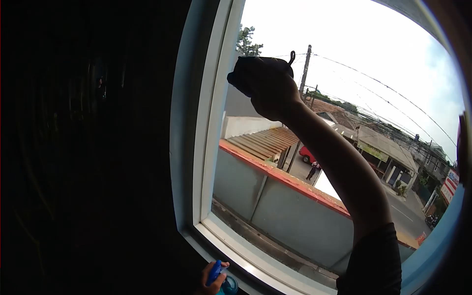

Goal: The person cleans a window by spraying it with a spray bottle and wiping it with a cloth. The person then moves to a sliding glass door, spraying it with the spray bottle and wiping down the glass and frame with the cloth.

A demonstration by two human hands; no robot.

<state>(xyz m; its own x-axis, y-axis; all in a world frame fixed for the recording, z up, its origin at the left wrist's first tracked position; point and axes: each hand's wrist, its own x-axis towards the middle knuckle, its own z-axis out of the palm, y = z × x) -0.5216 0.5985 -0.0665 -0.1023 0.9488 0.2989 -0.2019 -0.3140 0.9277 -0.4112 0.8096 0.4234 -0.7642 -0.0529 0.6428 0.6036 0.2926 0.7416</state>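
Observation:
My right hand [273,98] is raised against the window glass, its fingers closed over a dark cloth [246,73] with a small hanging loop at its upper right corner. Against the bright sky both look almost black, so the fingers themselves are hard to make out. Low in the view, by the bottom of the frame, my left hand [210,280] is wrapped round a spray bottle [215,272] with a blue trigger head and a teal body. The lower part of that bottle is cut off by the picture's edge.
A white window frame [209,147] runs down the left and along the bottom of the glass. Dark wall [88,172] fills the left side. Outside are a wall with a red top edge [295,189], roofs, a utility pole [306,69], a street and a red vehicle [308,155].

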